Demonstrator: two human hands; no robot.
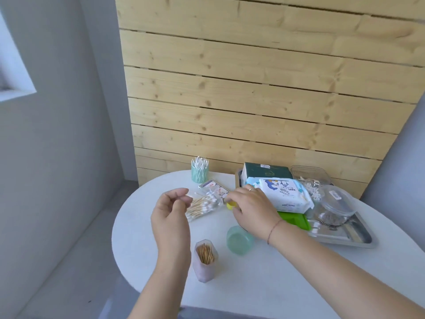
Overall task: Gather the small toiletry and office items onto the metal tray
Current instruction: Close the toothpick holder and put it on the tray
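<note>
While both bare arms reach over the white oval table [264, 282], the head view shows the left hand [171, 209] raised above the tabletop with its fingers loosely curled and nothing in them. It hovers just beside a clear bag of wooden cotton swabs [203, 204]. The right hand [251, 207] lies palm down with fingers closed around a small yellow item [230, 205], most of which is hidden under the hand. The metal tray [349, 238] sits on the right part of the table and already carries a wet-wipes pack [286, 194], a dark green box [266, 172], a flat green item [295, 221] and a clear round jar [337, 208]. Off the tray stand a toothpick holder [205, 261], a pale green cup [239, 240], a mint cup of cotton swabs [199, 170] and a small card packet [213, 185].
</note>
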